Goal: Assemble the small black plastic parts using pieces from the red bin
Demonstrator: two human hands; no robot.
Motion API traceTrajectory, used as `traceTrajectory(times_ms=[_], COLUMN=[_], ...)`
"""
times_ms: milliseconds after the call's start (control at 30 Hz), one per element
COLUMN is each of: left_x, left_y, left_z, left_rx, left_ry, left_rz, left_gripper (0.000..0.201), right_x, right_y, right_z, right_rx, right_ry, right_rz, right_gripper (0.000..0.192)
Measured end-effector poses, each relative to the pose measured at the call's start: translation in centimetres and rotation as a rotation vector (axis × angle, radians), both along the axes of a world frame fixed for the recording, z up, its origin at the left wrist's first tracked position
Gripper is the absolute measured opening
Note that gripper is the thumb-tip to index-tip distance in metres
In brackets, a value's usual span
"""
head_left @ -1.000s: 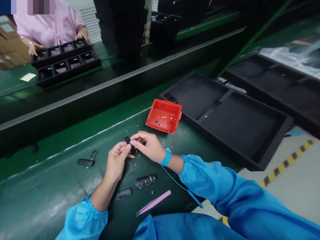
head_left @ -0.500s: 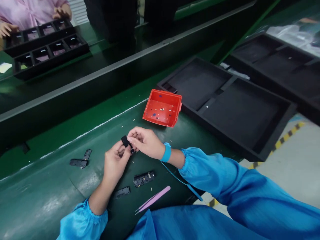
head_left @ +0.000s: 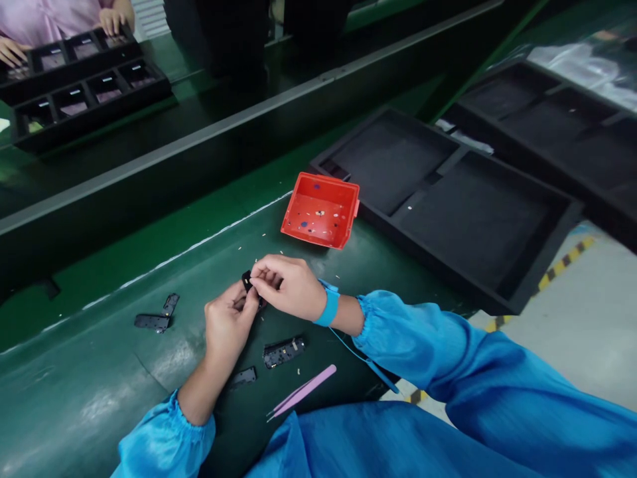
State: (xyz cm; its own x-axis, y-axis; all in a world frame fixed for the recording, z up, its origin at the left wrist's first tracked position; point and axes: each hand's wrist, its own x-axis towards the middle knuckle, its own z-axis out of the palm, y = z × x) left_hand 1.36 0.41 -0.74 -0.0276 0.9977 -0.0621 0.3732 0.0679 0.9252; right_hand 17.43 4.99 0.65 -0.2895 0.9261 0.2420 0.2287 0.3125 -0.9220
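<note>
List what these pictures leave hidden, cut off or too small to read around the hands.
- Small black part, head view: mostly covered by the left hand and right hand; its shape is unclear.
- Specks in the red bin: too small to identify.
- Contents of the compartment tray: too far and small.
- Co-worker's hands: cut off by the top edge.
- Black part: partly behind the left forearm.

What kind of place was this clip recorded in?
Most likely an electronics assembly line. A long green conveyor belt runs past the worker, black compartmented foam trays sit alongside, and both hands hold a small black plastic part, with a blue antistatic wrist strap on the right wrist.
</note>
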Motion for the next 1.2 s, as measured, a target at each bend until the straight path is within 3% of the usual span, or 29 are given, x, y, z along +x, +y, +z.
traceTrajectory(times_ms=[100,200,567,733,967,1200], left_x=[0.2,0.3,0.0,-0.1,-0.2,-0.1], left_y=[0.0,0.0,0.2,0.1,0.4,0.3], left_z=[0.3,0.7,0.9,1.0,0.5,0.6], left_rx=[0.029,0.07,0.129,0.193,-0.066,-0.055], left_ry=[0.08,0.169,0.271,0.388,0.018,0.072], left_rz=[-0.02,-0.036,-0.09,-0.093,-0.021,-0.029], left_gripper=[0.029,0.026,0.029,0.028,0.035,0.036], right_x=[-0.1,-0.2,0.0,-0.1,-0.1,-0.2], right_y=[-0.3,-0.2,1.0,1.2,1.3,1.2], right_z=[0.0,-0.1,-0.4,-0.7,-0.5,-0.6], right_rx=[0.093,0.091,-0.239,-0.249,-0.37,-0.293], right_ry=[-0.04,-0.055,0.077,0.061,0.184,0.111], right_rz=[-0.006,0.0,0.123,0.103,0.175,0.117], right_gripper=[0.008,0.01,0.004,0.007,0.008,0.005])
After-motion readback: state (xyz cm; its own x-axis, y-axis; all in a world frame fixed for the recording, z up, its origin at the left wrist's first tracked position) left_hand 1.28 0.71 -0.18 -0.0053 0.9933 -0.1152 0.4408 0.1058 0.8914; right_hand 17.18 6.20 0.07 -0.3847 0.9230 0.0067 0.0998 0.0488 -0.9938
